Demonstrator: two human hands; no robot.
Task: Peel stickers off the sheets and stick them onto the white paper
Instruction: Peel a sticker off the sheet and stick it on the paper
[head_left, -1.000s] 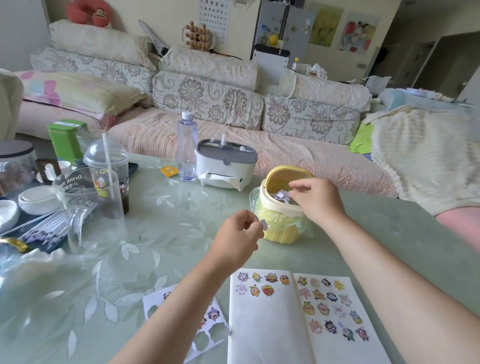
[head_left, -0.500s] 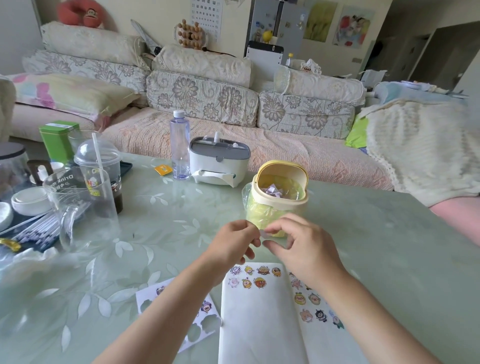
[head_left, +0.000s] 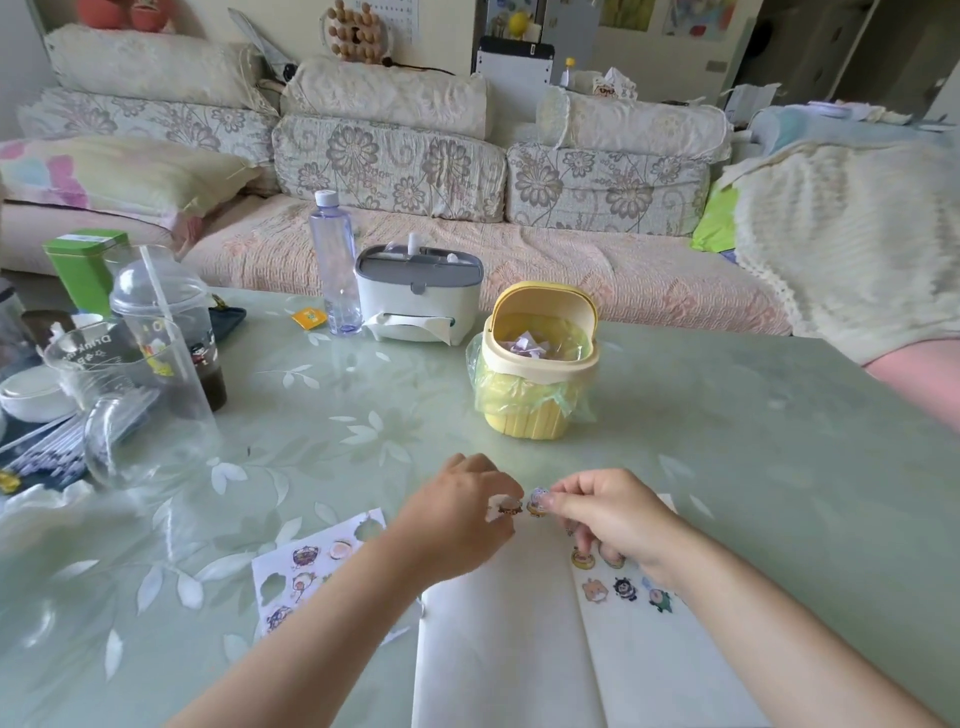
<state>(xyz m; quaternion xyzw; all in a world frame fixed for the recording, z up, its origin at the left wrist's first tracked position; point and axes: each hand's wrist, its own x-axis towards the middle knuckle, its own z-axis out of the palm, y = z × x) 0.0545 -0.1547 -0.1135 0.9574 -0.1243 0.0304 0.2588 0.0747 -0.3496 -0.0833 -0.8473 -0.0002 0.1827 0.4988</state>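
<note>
The folded white paper (head_left: 498, 649) lies at the near edge of the table, with several cartoon stickers (head_left: 623, 590) on its right half. A partly used sticker sheet (head_left: 306, 566) lies to its left, half under my left forearm. My right hand (head_left: 608, 519) pinches a small sticker (head_left: 537, 503) at its fingertips, right over the paper's top edge. My left hand (head_left: 457, 514) hovers beside it with loosely curled fingers close to another sticker (head_left: 506, 506) on the paper. I see nothing held in it.
A yellow mini bin (head_left: 537, 374) with a green liner and paper scraps stands just beyond my hands. Farther back are a tissue box (head_left: 418, 296) and a water bottle (head_left: 335, 265). Cups (head_left: 156, 338), a glass jug (head_left: 130, 410) and a green tin (head_left: 85, 265) crowd the left side.
My right hand came back from the bin and met my left hand. Both hands then dropped toward the top edge of the white paper, and the sticker is now at my right fingertips.
</note>
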